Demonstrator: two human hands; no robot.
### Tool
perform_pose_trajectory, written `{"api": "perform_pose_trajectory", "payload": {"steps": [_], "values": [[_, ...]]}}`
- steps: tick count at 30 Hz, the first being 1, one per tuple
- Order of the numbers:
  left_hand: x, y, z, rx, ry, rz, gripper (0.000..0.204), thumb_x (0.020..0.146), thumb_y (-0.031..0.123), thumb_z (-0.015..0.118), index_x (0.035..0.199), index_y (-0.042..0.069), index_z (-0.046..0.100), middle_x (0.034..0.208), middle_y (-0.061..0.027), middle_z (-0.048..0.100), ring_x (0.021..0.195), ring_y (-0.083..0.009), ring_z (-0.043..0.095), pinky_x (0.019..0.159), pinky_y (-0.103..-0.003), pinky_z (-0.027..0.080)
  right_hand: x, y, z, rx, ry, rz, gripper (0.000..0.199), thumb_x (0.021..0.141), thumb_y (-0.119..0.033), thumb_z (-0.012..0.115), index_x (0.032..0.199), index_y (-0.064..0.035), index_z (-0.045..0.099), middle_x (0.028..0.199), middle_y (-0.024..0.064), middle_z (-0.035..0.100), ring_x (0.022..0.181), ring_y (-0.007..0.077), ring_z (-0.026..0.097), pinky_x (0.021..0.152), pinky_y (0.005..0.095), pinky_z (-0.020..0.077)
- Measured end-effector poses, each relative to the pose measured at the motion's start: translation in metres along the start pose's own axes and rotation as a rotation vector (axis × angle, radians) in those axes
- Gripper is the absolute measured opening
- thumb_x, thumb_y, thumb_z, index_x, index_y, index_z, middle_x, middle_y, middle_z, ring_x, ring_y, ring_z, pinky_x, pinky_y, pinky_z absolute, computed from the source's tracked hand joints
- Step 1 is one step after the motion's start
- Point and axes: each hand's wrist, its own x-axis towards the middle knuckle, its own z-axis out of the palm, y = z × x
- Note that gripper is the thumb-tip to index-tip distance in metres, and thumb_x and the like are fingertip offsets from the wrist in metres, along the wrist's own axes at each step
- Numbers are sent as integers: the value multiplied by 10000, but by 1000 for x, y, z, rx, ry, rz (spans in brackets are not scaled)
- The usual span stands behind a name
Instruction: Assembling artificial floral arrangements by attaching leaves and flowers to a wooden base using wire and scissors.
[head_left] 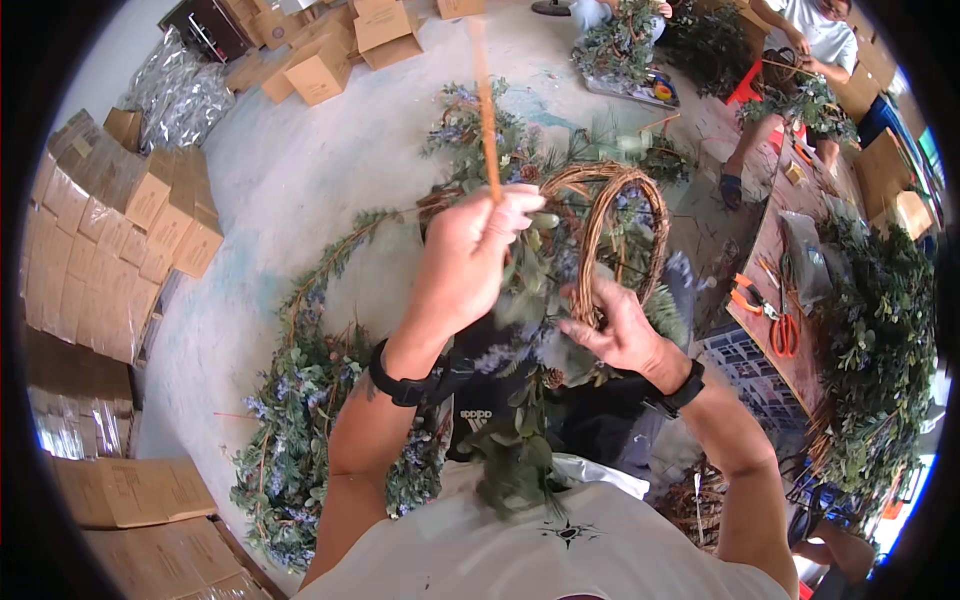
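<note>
Head view, and it's the only one: looks like the tying-on step of some wreath work. The left hand [468, 255] has its fingers pinched narrow on a thin orange-brown strand [487, 120] that sticks up toward the far side, blurred enough that I can't tell if it's twine, wire or a stem. The right hand [628, 328] has its fingers closed around the near left part of the twig ring [590, 255], which stands tilted over the person's lap, just right of the left hand.

My read: the next move calls for keeping the ring steady on the right and taking the strand snugly round the twigs without crushing leaves. Loose strand could let the stems slip.

Materials-wise, the ring is bundled brown vine, rough and ropey, bent into a long oval from this angle. Around it are soft-looking flat leaves, feathery fern bits, fuzzy lilac-blue sprigs [530, 350] and a scaly little pine cone [552, 377] on the near side. A bushy garland [285, 450] curls over the smooth pale floor [230, 200] at left. Over right, orange-handled scissors [785, 335] and pliers [748, 296] sit on a reddish-brown tabletop [805, 378]. Far left is all boxy, plastic-wrapped cardboard [85, 290].
</note>
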Motion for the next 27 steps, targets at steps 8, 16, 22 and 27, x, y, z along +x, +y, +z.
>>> {"api": "perform_pose_trajectory", "payload": {"steps": [8,16,22,27], "values": [[4,-12,33,482,-324,292,305,1065,243,629,950,-2,769,914,-162,737,958,-372,688,871,-467,519,-48,71,15,-335,-39,-360,679,704,-37,713,1373,-84,603,952,80,706,977,325,714,1204,587,387],[-30,-30,58,475,-447,200,399,1061,339,631,824,30,716,745,-175,644,694,-400,646,612,-504,476,-75,57,11,-433,-175,-228,478,858,-167,793,1310,-115,645,1153,53,753,1053,277,717,1130,531,473],[-58,-22,82,639,-271,117,363,1046,309,634,806,46,705,700,-181,657,668,-415,651,619,-518,495,-67,-22,-13,-154,412,35,336,1023,-157,713,1309,7,654,1340,219,676,1256,417,633,1074,470,497],[-77,-15,87,672,-331,53,285,1018,259,646,832,55,719,708,-185,663,670,-420,655,624,-531,498,-43,-32,21,126,596,151,243,1109,-196,612,1231,8,660,1199,175,699,1051,315,657,931,408,528]]}}
